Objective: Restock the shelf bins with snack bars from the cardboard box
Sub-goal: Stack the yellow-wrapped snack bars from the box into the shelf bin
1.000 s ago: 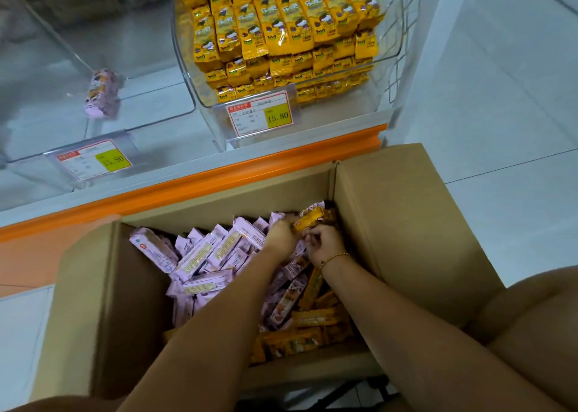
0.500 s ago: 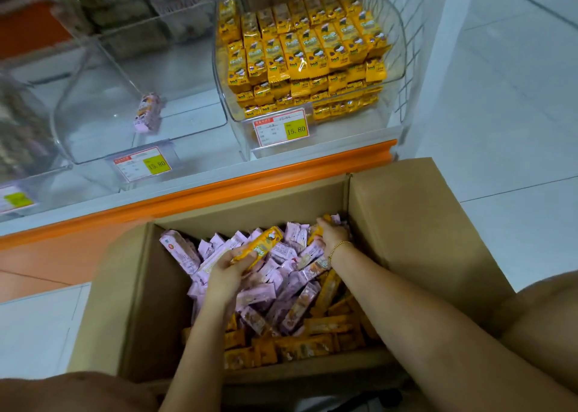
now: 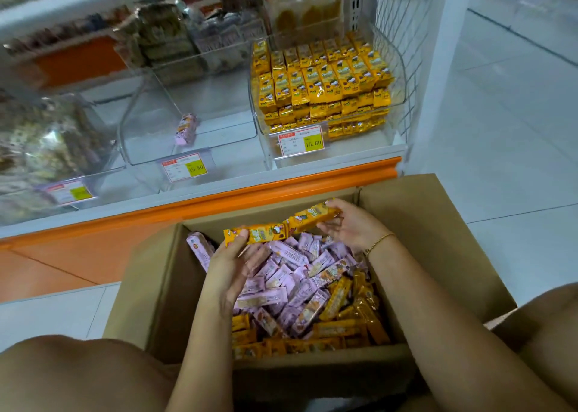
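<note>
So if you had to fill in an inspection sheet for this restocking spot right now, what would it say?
Surface: white tiled floor; the cardboard box sits open in front of the shelf.
Job's things: purple bars and orange bars lie loose in the box; the middle bin holds a single purple bar; the right bin is full of yellow packs.
Clutter: nothing seen.
Hands: left hand holds the left orange bar; right hand holds the right orange bar, both above the box.
Cables: nothing seen.
Surroundings: price tag on the right bin; blurred snack bins further left.
</note>
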Action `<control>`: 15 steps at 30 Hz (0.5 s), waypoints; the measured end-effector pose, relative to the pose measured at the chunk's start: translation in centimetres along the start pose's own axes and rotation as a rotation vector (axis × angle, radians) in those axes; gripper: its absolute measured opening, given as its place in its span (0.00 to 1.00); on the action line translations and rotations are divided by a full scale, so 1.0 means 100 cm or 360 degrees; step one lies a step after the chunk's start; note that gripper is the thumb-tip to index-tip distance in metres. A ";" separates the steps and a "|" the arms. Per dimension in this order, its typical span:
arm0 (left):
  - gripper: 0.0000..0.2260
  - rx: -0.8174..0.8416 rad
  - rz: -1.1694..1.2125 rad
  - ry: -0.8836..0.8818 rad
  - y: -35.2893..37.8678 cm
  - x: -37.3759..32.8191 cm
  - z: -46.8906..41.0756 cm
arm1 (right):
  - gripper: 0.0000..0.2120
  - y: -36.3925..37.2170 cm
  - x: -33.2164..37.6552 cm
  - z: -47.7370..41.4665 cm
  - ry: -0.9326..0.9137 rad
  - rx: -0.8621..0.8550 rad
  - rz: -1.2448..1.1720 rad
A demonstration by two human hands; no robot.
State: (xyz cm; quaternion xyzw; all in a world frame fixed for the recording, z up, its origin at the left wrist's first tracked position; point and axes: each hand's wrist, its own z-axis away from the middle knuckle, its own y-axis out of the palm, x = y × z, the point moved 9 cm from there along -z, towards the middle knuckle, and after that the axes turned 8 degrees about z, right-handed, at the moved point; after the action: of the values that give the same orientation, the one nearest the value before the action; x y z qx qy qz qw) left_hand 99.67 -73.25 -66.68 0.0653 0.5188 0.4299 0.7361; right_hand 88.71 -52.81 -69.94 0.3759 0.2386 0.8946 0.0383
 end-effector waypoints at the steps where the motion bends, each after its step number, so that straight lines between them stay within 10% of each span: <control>1: 0.11 0.0035 -0.0026 0.0010 0.005 -0.002 0.003 | 0.03 0.006 0.009 0.007 -0.0055 0.0083 -0.0009; 15: 0.08 0.0224 -0.0181 0.0202 0.044 -0.030 0.026 | 0.06 0.099 0.033 0.067 -0.0705 0.0409 0.1002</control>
State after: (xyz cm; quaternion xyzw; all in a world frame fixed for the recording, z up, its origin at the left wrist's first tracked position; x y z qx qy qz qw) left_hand 99.02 -71.65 -60.99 0.0599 0.5962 0.3533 0.7184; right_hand 92.08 -58.07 -59.16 0.6161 0.2077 0.7228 -0.2343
